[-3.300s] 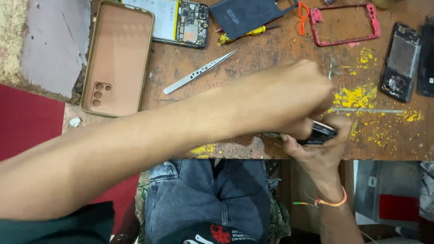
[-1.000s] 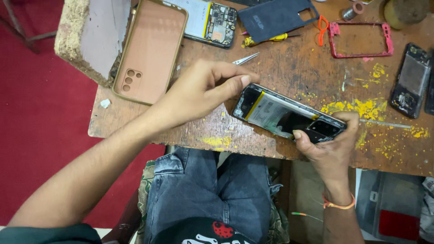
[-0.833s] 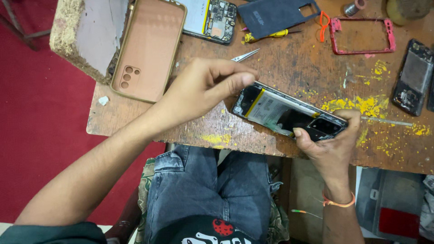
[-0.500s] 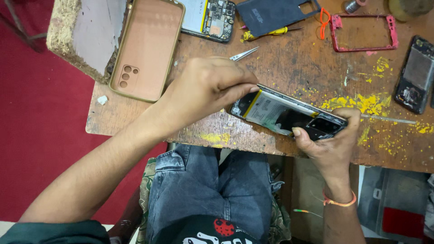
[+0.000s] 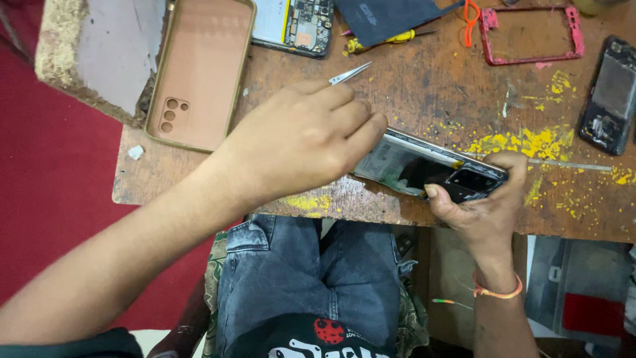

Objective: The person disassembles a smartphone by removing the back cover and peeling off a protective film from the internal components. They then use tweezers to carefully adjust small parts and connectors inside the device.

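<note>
An opened phone (image 5: 411, 166), dark with a pale battery area showing, lies tilted near the front edge of the worn wooden table (image 5: 430, 86). My right hand (image 5: 483, 199) grips its right end from below, thumb on the lower edge. My left hand (image 5: 305, 142) reaches in from the left with its fingers curled together and pressed on the phone's left end. I cannot tell whether something small sits between those fingertips.
A tan phone case (image 5: 199, 73) lies at the left beside a grey foam block (image 5: 99, 53). Tweezers (image 5: 350, 73), a bare circuit-board phone (image 5: 295, 23), a yellow screwdriver (image 5: 377, 41), a pink frame (image 5: 533, 36) and another dark phone body (image 5: 609, 96) lie behind. Yellow flecks (image 5: 523, 142) dot the wood.
My left hand has slid right, from just beside the phone's left corner onto its left end, covering more of it. My right hand keeps its grip on the right end.
</note>
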